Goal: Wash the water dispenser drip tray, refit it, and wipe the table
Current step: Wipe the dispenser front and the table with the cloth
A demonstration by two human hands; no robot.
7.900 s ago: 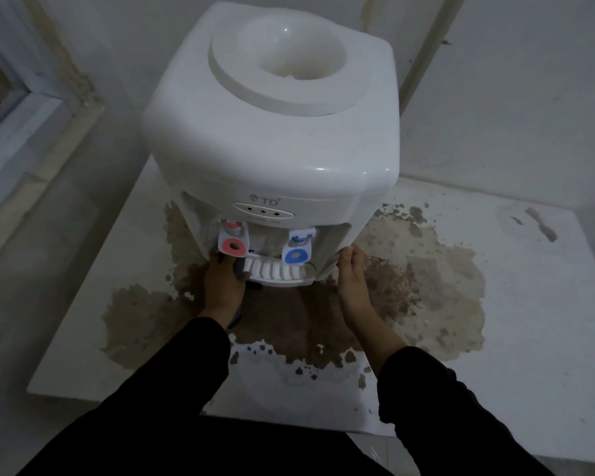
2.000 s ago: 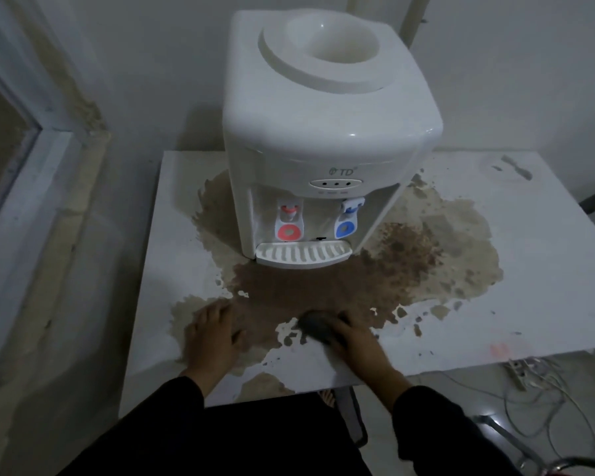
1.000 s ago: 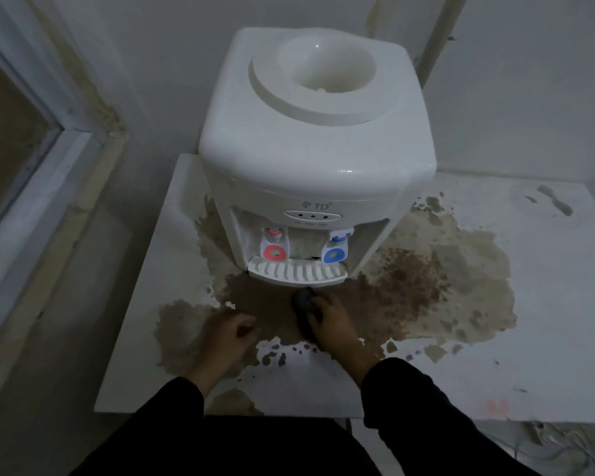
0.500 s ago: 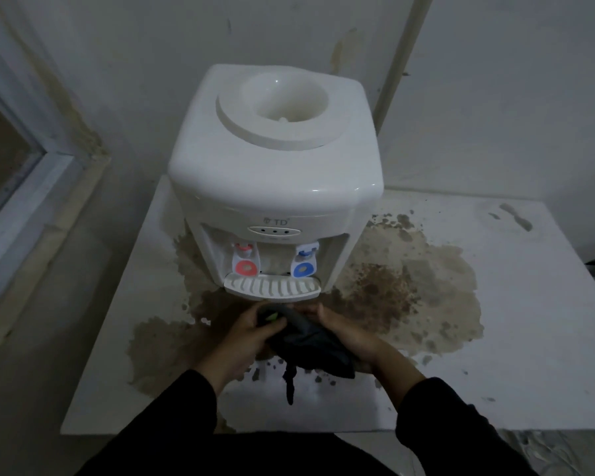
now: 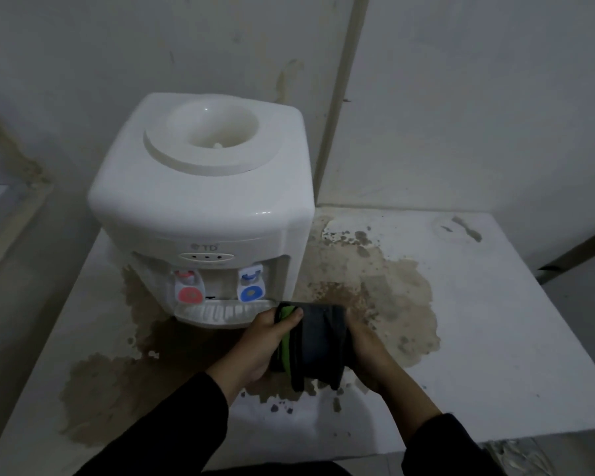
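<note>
A white water dispenser [image 5: 203, 201] stands on the white table [image 5: 495, 338], with its slotted drip tray [image 5: 217, 314] fitted under the red tap [image 5: 189, 292] and blue tap [image 5: 252, 290]. Both my hands hold a dark cloth [image 5: 318, 341] with a green strip, stretched between them just above the table, in front and to the right of the tray. My left hand [image 5: 261, 341] grips its left edge with the thumb on top. My right hand [image 5: 368, 352] grips its right edge from beneath.
A large brown stain [image 5: 375, 286] spreads over the table around and in front of the dispenser, reaching the front left [image 5: 110, 396]. Walls close in behind. A window ledge [image 5: 0, 214] lies at the left. The table's front edge is near my arms.
The cloth, earlier rubbed on the table under my right hand, is now lifted and spread flat between both hands. It has shifted slightly right of the tray.
</note>
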